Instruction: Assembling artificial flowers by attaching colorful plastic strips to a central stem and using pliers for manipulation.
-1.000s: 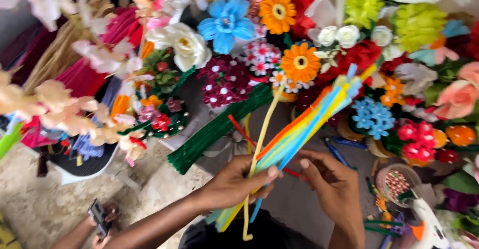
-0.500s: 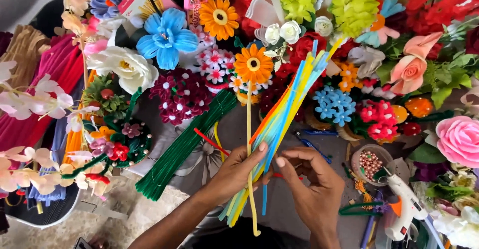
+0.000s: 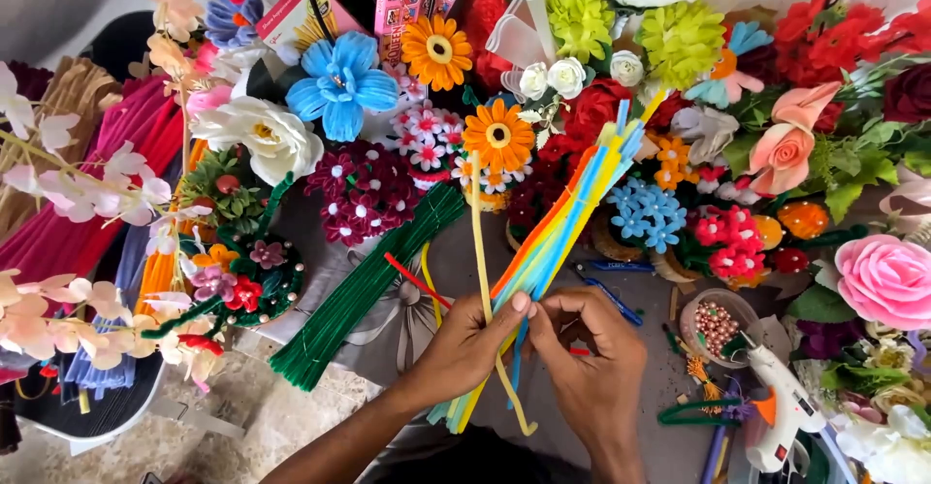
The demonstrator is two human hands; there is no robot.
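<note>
Left hand (image 3: 465,343) gripping fanned bundle of blue, yellow, orange pipe cleaners (image 3: 562,217) above worktop (image 3: 640,300) centre. Right hand (image 3: 587,358) fingers pinching blue strand. Loose yellow pipe cleaner (image 3: 478,242) sticking out; sorting barely begun, nothing shaped.

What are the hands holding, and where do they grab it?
The left hand grips a bunch of colourful pipe cleaners near its lower end. The right hand pinches the same bunch beside it, low down.
</note>
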